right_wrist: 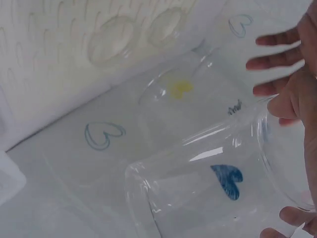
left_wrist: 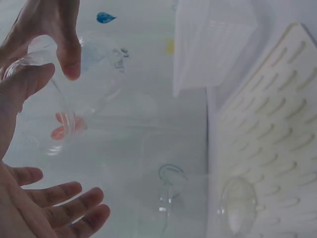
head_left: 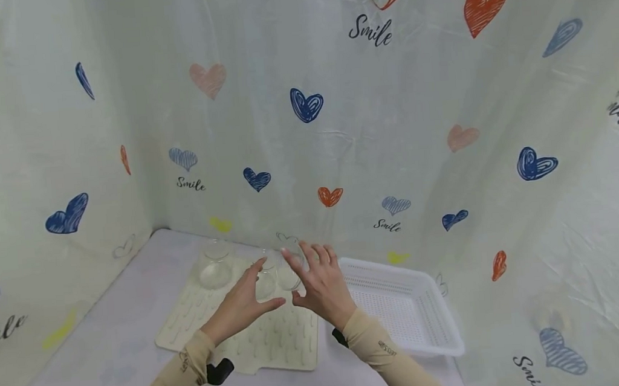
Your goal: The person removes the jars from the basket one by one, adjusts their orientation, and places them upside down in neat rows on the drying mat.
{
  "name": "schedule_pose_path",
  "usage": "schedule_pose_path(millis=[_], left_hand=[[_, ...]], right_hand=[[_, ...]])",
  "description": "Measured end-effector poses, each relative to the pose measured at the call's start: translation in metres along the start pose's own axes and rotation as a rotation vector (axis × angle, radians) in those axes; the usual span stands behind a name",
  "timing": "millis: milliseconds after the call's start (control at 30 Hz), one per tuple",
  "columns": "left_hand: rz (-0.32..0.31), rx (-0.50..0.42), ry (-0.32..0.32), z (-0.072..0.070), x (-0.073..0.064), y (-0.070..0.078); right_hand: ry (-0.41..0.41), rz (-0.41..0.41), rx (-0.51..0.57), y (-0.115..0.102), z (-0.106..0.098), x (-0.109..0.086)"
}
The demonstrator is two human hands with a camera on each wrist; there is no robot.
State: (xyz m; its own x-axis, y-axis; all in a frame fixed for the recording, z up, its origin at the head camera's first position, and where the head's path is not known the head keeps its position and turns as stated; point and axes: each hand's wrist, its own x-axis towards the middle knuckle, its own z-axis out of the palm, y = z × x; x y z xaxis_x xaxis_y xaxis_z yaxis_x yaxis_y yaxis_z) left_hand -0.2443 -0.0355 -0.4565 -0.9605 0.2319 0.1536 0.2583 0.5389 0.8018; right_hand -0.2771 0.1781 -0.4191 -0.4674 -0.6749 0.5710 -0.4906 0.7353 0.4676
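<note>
My right hand [head_left: 323, 286] grips a clear glass cup [head_left: 289, 276] near its rim, thumb and fingers spread around it. In the right wrist view this cup [right_wrist: 183, 188] fills the lower middle, tilted, with the curtain's prints showing through. My left hand [head_left: 244, 301] is close on the left, fingers relaxed and thumb held apart. Two more clear cups stand on the cream ridged drying mat [head_left: 233, 338]: one cup [head_left: 216, 273] at its back left, the other cup [head_left: 265, 284] partly behind my left hand.
A white perforated plastic basket [head_left: 444, 319] sits on the table to the right of the mat. Behind the pale table [head_left: 118, 329] hangs a white curtain [head_left: 261, 130] printed with hearts and words. Dark wrist-camera mounts [head_left: 220, 371] are strapped beneath my sleeves.
</note>
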Motion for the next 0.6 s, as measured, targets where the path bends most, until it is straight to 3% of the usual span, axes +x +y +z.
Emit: schedule_pose_path(millis=[200,400,600], left_hand=[[0.068,0.003,0.007,0.007,0.0,0.001],[0.118,-0.051,0.014,0.008,-0.002,-0.002],[0.082,-0.127,0.044,0.006,-0.002,-0.008]], right_hand=[[-0.061,-0.082,-0.051,-0.026,-0.006,-0.004],[-0.083,-0.097,-0.075,-0.034,-0.009,-0.005],[-0.07,-0.054,0.095,-0.028,-0.015,-0.003]])
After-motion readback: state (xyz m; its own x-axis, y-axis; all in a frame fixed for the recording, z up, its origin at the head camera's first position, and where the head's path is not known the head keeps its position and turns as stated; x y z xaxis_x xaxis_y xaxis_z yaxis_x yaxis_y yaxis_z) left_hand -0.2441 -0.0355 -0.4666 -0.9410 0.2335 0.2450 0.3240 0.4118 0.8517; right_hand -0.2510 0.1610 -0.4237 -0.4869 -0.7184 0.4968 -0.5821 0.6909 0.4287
